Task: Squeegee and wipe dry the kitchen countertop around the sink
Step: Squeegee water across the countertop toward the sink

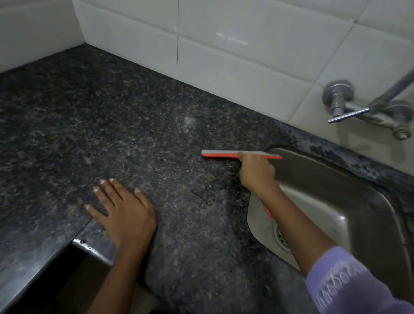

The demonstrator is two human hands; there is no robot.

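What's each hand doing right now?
Left hand: open, flat on the granite countertop, holding nothing.
Right hand: closed around the orange squeegee.

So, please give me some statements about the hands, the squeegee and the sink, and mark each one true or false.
1. The right hand grips the squeegee. True.
2. The left hand holds a cloth. False: it lies flat and empty on the countertop.
3. The squeegee blade reaches over the sink edge. True.
4. The tap stands on the countertop. False: it is fixed to the tiled wall.
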